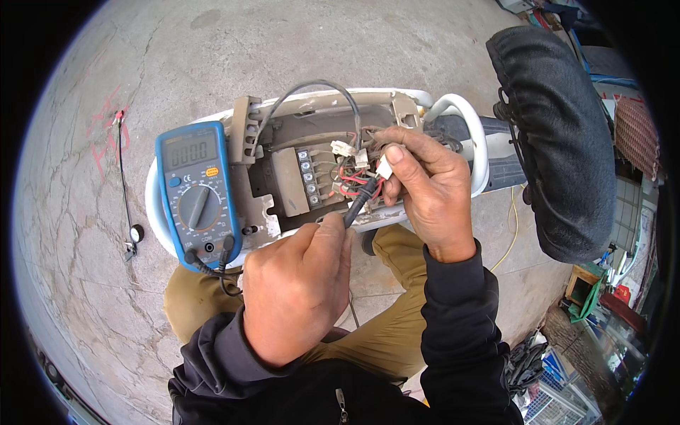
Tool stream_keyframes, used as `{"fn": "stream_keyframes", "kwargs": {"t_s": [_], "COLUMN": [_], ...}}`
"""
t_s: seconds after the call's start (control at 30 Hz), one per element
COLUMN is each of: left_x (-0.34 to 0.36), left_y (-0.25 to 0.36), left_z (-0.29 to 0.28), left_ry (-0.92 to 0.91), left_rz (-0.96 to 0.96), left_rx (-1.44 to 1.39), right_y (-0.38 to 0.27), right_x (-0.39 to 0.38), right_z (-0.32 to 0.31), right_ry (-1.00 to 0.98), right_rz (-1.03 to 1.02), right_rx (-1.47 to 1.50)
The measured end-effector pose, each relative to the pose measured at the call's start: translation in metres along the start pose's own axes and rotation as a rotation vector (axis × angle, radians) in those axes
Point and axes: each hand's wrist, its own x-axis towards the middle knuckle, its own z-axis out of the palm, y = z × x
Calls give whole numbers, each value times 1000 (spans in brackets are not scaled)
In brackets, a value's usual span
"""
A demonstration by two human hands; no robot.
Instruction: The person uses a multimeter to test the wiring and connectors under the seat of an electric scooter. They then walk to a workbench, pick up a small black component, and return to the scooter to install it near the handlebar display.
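Note:
My left hand [301, 283] is closed round a black multimeter probe [360, 203], its tip end among red wires. Between the fingers and thumb of my right hand [428, 180] sits a white wire connector [384, 168], close to the probe's end. Another white connector [344, 148] lies among the wires just left of it. A blue digital multimeter [198, 191] rests on the left end of the opened vehicle body, its leads plugged in at the bottom. Beside the wires is a brown controller block [292, 180] with a row of screw terminals. The exact contact point of the probe is hidden.
White tubing [467, 127] frames the vehicle body, and a thick black cable [312, 83] arches over it. A large black padded seat [559, 142] stands at the right. On the concrete floor lie a thin black cord [124, 170] and a yellow wire [511, 234]. Clutter fills the far right.

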Motion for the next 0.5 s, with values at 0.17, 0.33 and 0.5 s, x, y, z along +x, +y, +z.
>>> {"fn": "stream_keyframes", "kwargs": {"t_s": [0.17,0.33,0.5], "left_x": [4,-3,-21], "left_y": [-5,0,7], "left_z": [-3,-12,-36], "left_ry": [-8,95,158], "left_rz": [2,-11,34], "left_rx": [-19,31,-74], "right_y": [-2,-6,-7], "right_x": [2,10,21], "right_z": [4,8,10], "right_ry": [45,130,196], "right_rz": [18,47,99], "right_rx": [36,90,269]}}
